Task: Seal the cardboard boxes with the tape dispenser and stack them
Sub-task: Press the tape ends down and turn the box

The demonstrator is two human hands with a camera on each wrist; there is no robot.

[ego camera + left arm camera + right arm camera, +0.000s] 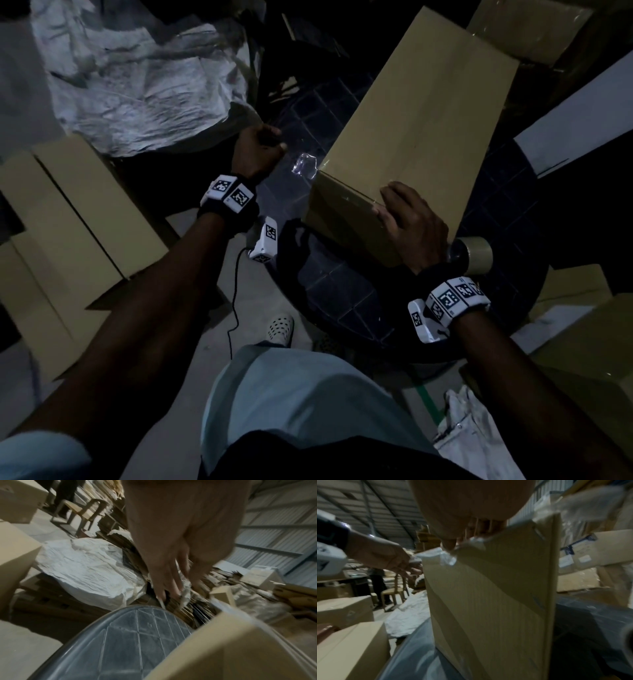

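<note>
Pale trousers (301, 394) and both forearms fill the near edge of the head view; dim light throughout. Right hand (412, 226) lies over the near end of the cardboard box (421, 113), fingers curled over its top near edge, thumb along the top face. Box rests on a dark round tabletop (342, 291) with an incised grid, long axis running away to the far right. Clear tape (305, 166) hangs crumpled off the box's near left corner; a shiny strip also crosses the far part of the top face. Left hand (258, 150) is off the box, just left of that corner, fingers curled; right wrist view shows its fingertips (414, 561) pinching the free end of the tape. Left wrist view is motion-blurred. Tape roll (474, 255) sits on the tabletop just right of the right wrist, beside the box; whether a dispenser carries it, cannot tell. Flat cardboard sheets (68, 219) lie on the floor at left; white crumpled sacking (144, 82) at far left; more cartons (534, 24) at far right.
</note>
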